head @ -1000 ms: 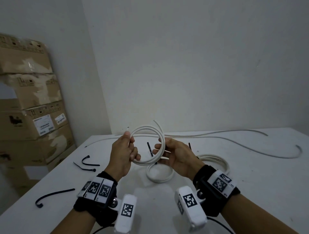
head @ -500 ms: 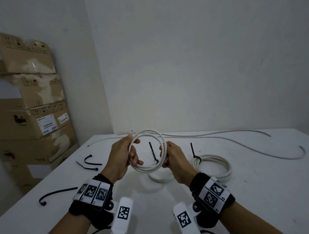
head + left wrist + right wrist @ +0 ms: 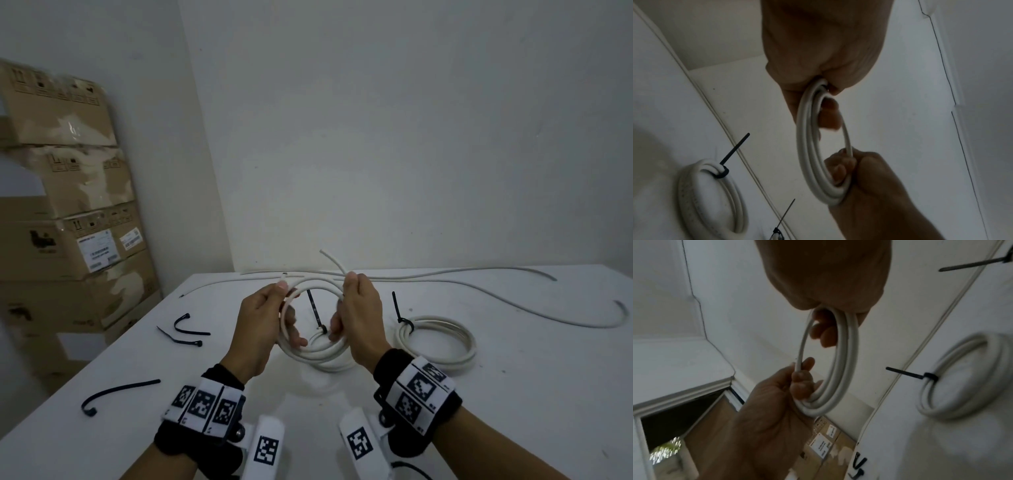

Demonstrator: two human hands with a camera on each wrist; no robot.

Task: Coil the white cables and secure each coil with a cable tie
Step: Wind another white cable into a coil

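Observation:
I hold a white cable coil (image 3: 317, 283) upright above the table between both hands. My left hand (image 3: 263, 318) grips its left side, thumb on top. My right hand (image 3: 358, 308) grips the right side, and the cable's free end (image 3: 330, 258) sticks up past its fingers. In the left wrist view the coil (image 3: 807, 154) runs from my left hand (image 3: 824, 48) down to the right hand (image 3: 869, 186). The right wrist view shows the same coil (image 3: 846, 361) gripped by my right hand (image 3: 828, 272) and left hand (image 3: 777, 402).
Two tied coils lie on the white table (image 3: 513, 394): one (image 3: 442, 339) at the right with a black tie (image 3: 399, 311), one (image 3: 329, 365) under my hands. Loose white cables (image 3: 479, 272) run along the back. Loose black ties (image 3: 190, 330) (image 3: 116, 394) lie left. Cardboard boxes (image 3: 68, 240) stand left.
My right hand turned knuckles-up and closed round the coil's right side. The cable's free end now sticks up above it. My left hand kept its grip.

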